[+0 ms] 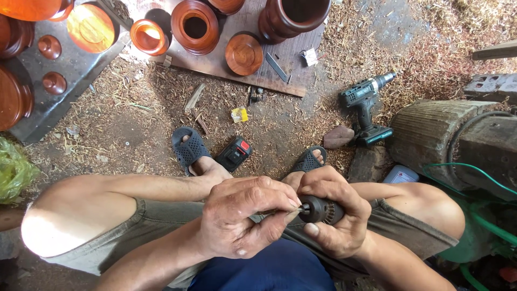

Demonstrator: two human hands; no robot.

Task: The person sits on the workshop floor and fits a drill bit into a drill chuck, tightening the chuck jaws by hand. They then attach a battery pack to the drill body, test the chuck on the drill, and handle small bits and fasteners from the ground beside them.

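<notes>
Right hand [336,218] grips drill chuck [321,209]; left hand [245,215] pinches its tip.

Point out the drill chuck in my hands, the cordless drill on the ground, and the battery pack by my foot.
drill chuck [321,209], head view, dark ribbed body.
cordless drill [364,101], head view, handle.
battery pack [235,153], head view, black top face.

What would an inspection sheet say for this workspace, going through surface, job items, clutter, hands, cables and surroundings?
Surface: dirt floor strewn with wood shavings.
Job's things: dark drill chuck in the right hand; a small bit at its mouth.
Clutter: cordless drill, battery pack, stone, yellow scrap.
Hands: left hand pinches at the chuck's tip.
Cables: green cable and black cable by the motor.
Surroundings: turned wooden pots and lids on boards.
</notes>
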